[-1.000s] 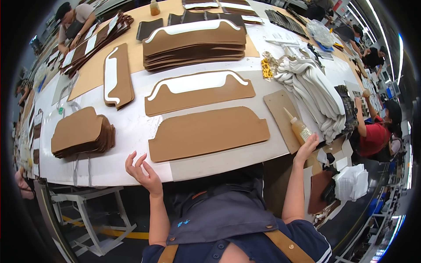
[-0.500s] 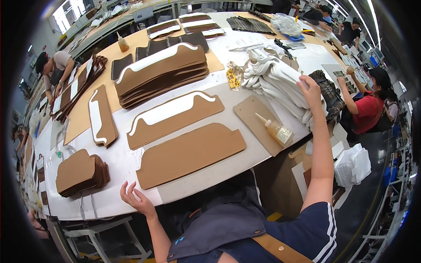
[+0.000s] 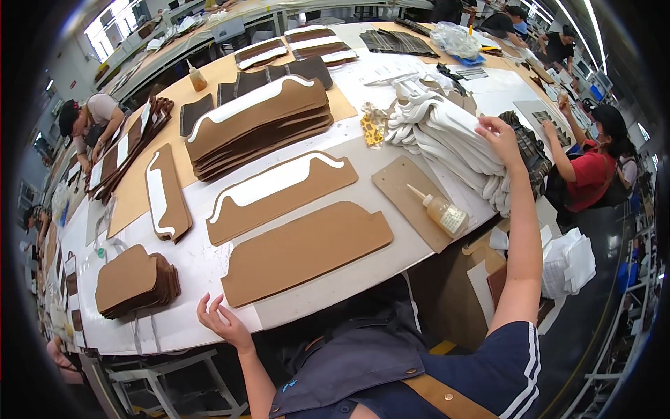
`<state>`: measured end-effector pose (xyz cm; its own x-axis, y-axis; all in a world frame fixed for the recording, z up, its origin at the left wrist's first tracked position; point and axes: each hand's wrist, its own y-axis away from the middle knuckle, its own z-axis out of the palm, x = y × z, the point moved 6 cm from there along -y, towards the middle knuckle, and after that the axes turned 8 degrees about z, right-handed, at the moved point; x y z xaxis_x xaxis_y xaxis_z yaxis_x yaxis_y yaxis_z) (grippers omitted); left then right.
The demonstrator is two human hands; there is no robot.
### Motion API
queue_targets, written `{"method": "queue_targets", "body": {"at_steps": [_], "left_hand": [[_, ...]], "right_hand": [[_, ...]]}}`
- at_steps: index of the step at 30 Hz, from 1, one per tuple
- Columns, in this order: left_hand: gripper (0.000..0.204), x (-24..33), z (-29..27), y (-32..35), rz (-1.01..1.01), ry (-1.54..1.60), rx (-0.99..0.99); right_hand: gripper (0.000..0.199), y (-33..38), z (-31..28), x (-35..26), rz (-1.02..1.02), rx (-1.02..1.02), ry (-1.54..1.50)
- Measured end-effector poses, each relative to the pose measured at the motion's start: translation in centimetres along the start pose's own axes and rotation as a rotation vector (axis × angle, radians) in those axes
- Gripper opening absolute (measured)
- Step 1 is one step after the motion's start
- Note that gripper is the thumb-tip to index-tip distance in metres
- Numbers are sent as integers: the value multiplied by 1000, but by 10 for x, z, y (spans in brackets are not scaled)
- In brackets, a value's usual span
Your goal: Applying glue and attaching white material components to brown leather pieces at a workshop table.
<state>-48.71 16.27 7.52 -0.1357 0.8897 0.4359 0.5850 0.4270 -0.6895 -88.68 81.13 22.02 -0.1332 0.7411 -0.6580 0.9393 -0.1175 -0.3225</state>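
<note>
My right hand is at the right edge of a heap of long white strips, with thumb and fingertips pinched on a strip's edge. My left hand hovers by the table's front edge, fingers apart and slightly curled, holding nothing. Beside it lies a bare brown panel with a notched outline. Just behind that is a similar brown panel bearing a white wavy-edged piece. A squeeze bottle of amber liquid lies on a tan board below the strips.
A tall stack of brown panels stands farther back. To the left are a narrow brown stack and a small brown stack. Another amber bottle stands behind. A co-worker in red sits at the right; another person bends over the left side.
The view has shifted slightly, so the table's things appear a little lower and to the right. My right hand stays at the white strips; my left hand remains empty.
</note>
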Motion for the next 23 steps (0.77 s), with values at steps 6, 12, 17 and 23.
{"method": "queue_targets", "body": {"at_steps": [6, 12, 17, 23], "left_hand": [[21, 0, 4, 1, -15, 28, -3], [21, 2, 2, 0, -5, 23, -1], [21, 0, 0, 1, -2, 6, -6], [24, 5, -8, 1, 32, 123, 45]], "right_hand": [[33, -28, 2, 43, 59, 79, 174], [29, -14, 0, 24, -260, 331, 389], [18, 17, -4, -16, -334, 548, 341], [17, 96, 8, -140, -483, 300, 9]]}}
